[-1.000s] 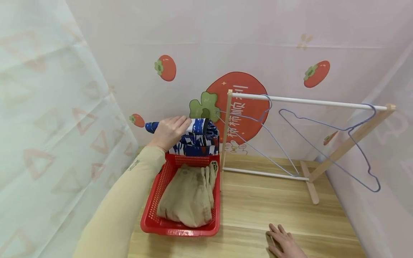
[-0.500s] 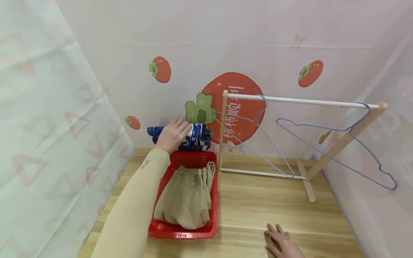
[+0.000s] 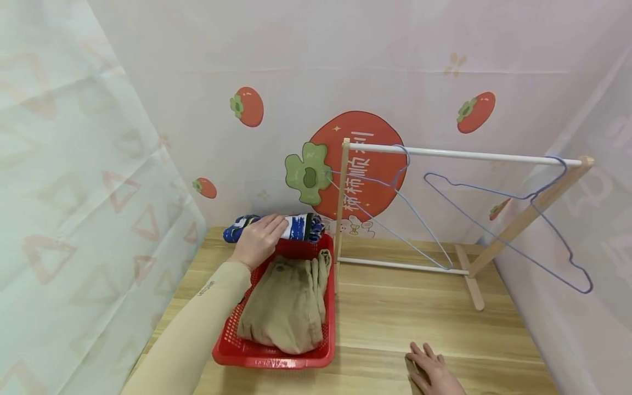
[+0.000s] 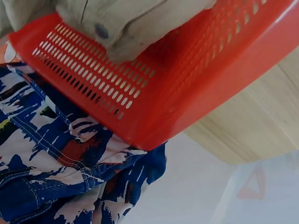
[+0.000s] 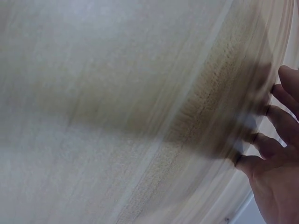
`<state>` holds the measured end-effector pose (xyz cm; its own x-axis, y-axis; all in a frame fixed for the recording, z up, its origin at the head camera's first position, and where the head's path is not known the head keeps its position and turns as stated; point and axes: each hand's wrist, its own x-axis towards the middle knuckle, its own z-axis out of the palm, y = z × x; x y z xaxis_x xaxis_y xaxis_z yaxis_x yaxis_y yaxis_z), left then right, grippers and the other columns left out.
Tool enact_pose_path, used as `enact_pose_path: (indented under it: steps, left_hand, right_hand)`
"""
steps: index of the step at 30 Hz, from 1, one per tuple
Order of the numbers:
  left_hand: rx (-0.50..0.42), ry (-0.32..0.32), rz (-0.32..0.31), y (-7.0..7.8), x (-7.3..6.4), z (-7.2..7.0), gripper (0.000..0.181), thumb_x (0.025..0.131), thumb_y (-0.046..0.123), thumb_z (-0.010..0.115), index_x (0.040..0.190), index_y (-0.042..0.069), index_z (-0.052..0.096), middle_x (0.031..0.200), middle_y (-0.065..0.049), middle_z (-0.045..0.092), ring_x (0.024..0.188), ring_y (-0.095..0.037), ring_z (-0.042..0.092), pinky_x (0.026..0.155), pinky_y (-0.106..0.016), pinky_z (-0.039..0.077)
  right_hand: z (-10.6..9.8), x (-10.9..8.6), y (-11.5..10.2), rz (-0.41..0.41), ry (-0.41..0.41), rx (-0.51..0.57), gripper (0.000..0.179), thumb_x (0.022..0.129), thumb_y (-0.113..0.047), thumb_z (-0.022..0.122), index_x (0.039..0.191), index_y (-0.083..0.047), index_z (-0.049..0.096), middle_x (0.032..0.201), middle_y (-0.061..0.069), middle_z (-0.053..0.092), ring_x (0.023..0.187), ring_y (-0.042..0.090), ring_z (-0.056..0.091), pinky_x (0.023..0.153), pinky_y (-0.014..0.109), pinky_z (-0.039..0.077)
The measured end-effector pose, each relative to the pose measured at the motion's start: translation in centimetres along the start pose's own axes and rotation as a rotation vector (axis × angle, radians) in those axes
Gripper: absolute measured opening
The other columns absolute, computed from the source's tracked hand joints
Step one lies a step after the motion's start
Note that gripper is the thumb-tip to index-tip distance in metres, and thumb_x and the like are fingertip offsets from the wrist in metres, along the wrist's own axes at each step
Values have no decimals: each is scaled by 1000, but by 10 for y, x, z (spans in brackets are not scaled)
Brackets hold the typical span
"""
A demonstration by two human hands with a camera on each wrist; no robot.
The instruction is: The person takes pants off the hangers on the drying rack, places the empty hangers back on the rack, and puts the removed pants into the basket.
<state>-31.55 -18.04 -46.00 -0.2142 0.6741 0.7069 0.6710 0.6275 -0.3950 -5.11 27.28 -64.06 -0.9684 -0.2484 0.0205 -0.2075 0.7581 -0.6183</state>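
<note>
My left hand grips a folded blue-and-white printed garment from above, at the far end of a red plastic basket. In the left wrist view the printed garment shows seams and stitching and lies just outside the basket wall, close against it; the fingers there are almost wholly out of frame. Inside the basket lies a folded khaki garment with a button. My right hand rests on the wooden table, fingers spread and relaxed, holding nothing; its fingertips touch the surface in the right wrist view.
A wooden rack with a white top bar stands right of the basket. From that bar hang a blue wire hanger and another hanger. Patterned cloth walls enclose the wooden table.
My left hand has lowered the printed garment from above the basket's far end down to and behind its far rim. My right hand stays put. The head view has shifted slightly.
</note>
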Motion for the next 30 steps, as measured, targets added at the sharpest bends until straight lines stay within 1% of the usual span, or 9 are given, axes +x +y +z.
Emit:
enact_pose_path:
  steps: [4, 7, 11, 13, 15, 20, 22, 25, 30]
  left_hand:
    - [15, 43, -82, -6, 5, -8, 36, 78, -10, 66, 113, -4, 72, 109, -19, 75, 98, -34, 74, 85, -44, 61]
    - [28, 68, -140, -13, 12, -15, 37, 80, -13, 63, 115, -4, 71, 110, -20, 75, 98, -36, 74, 82, -47, 61]
    - [48, 106, -169, -18, 22, -26, 35, 85, -15, 57, 116, -5, 71, 111, -21, 74, 100, -37, 73, 80, -48, 61]
    - [51, 130, -145, -18, 26, -30, 34, 85, -15, 56, 115, -6, 71, 111, -22, 74, 100, -38, 73, 82, -49, 61]
    - [52, 151, -96, -14, 28, -33, 33, 85, -15, 57, 114, -7, 71, 110, -23, 74, 99, -39, 73, 83, -49, 61]
    - [34, 155, 51, 7, 24, -39, 29, 88, -11, 54, 109, -7, 73, 107, -22, 75, 94, -36, 75, 83, -45, 61]
    - [26, 140, 80, 17, 19, -42, 29, 90, -9, 51, 108, -7, 74, 105, -21, 76, 92, -34, 75, 82, -43, 62]
    - [-10, 108, 96, 29, 11, -50, 29, 94, -5, 48, 107, -5, 75, 103, -19, 76, 92, -32, 76, 80, -42, 62]
    - [-82, -4, 130, 48, -8, -63, 33, 101, 3, 44, 106, -2, 76, 101, -15, 78, 89, -27, 77, 78, -38, 63]
  right_hand:
    - [0, -1, -2, -6, 25, -11, 38, 90, -14, 75, 124, 1, 67, 140, 31, 55, 131, 63, 41, 91, 87, 30]
    - [0, -1, -2, -14, 33, -19, 38, 89, -13, 75, 124, 1, 68, 139, 30, 56, 131, 62, 42, 90, 86, 32]
    - [0, -2, -2, -10, 28, -18, 38, 89, -12, 76, 124, 0, 68, 140, 29, 57, 132, 60, 42, 90, 85, 33]
    - [0, -2, -2, 4, 18, -12, 38, 90, -13, 75, 125, 0, 68, 140, 29, 56, 132, 60, 41, 92, 85, 33]
    - [0, -2, -2, 17, 7, -6, 38, 90, -13, 75, 125, 0, 68, 141, 29, 56, 133, 60, 41, 93, 85, 32]
    - [2, -3, -4, 27, 10, -16, 39, 90, -14, 75, 126, 0, 68, 142, 27, 57, 134, 57, 41, 94, 84, 33]
    - [3, -3, -4, 31, 20, -23, 39, 90, -12, 75, 126, 0, 68, 141, 26, 57, 135, 56, 41, 95, 83, 34]
    - [5, -3, -5, 32, 47, -40, 38, 88, -9, 76, 124, 0, 69, 140, 25, 58, 134, 55, 43, 96, 82, 35]
    - [9, -3, -5, 23, 100, -78, 37, 87, -6, 76, 123, -2, 70, 139, 23, 60, 133, 53, 46, 98, 78, 37]
